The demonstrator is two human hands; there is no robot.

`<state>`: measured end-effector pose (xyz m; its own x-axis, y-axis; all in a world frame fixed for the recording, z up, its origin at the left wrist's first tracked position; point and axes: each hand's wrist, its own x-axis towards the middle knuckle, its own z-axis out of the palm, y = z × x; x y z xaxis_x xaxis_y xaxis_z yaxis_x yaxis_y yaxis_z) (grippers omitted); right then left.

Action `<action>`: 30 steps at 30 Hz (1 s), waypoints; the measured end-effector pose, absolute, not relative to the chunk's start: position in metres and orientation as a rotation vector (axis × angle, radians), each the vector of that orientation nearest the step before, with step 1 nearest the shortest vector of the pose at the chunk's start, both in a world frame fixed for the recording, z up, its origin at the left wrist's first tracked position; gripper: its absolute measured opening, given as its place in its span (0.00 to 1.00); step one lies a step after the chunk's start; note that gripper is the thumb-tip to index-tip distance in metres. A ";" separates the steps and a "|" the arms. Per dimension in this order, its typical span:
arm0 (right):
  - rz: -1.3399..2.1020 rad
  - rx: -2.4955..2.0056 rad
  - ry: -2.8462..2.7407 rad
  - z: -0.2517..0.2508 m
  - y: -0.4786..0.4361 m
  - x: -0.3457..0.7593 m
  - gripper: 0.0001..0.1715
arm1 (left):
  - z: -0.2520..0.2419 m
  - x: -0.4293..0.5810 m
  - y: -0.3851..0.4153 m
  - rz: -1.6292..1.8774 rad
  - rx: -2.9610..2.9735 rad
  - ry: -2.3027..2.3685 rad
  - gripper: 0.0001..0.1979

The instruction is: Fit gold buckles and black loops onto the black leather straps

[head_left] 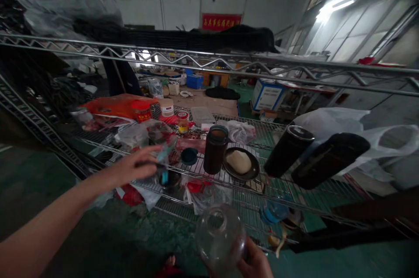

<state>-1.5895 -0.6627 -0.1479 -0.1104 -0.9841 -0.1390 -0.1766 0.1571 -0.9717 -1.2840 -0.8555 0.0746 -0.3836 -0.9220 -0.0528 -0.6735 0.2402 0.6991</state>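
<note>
My left hand [135,165] reaches out over the wire shelf [281,186], fingers closed round a small dark, teal-tipped thing [163,169] that I cannot make out, beside a crumpled clear plastic bag [153,134]. My right hand [253,265] at the bottom edge grips a clear glass bottle [220,236], its open mouth facing me. On the shelf past the hands stand a dark brown jar [215,149], a teal lid [189,156] and a dark dish [241,164] with a pale lump on it.
Two black tumblers [288,150] [329,160] lean at the shelf's right by white plastic bags [327,121]. Red-lidded jars [141,111], a white tub [166,107] and an orange bag [114,105] sit further back. A metal shelf rail [209,64] crosses overhead. Green floor lies below.
</note>
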 end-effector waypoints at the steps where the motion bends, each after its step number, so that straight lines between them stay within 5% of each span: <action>1: -1.087 -1.191 1.511 -0.143 -0.662 -1.591 0.17 | 0.064 -1.291 -0.833 -1.091 1.468 -2.382 0.35; 6: -0.979 -1.419 1.671 -0.108 -0.656 -1.595 0.13 | 0.009 -1.357 -0.761 -0.725 1.312 -2.994 0.56; 11: -0.542 -1.751 1.961 -0.087 -0.646 -1.599 0.06 | -0.006 -1.407 -0.756 -0.716 1.221 -3.030 0.56; 16: -0.221 -1.943 2.039 -0.083 -0.631 -1.593 0.07 | -0.033 -1.422 -0.764 -1.268 1.169 -2.865 0.58; 20: -0.160 -2.035 2.030 -0.094 -0.619 -1.590 0.08 | -0.073 -1.425 -0.764 -2.093 1.325 -2.320 0.63; 26: -0.132 -2.295 1.913 -0.128 -0.597 -1.593 0.10 | -0.116 -1.412 -0.742 -2.865 1.389 -1.848 0.39; 30: -0.173 -2.340 1.876 -0.145 -0.589 -1.596 0.11 | -0.126 -1.408 -0.720 -2.878 1.570 -1.550 0.37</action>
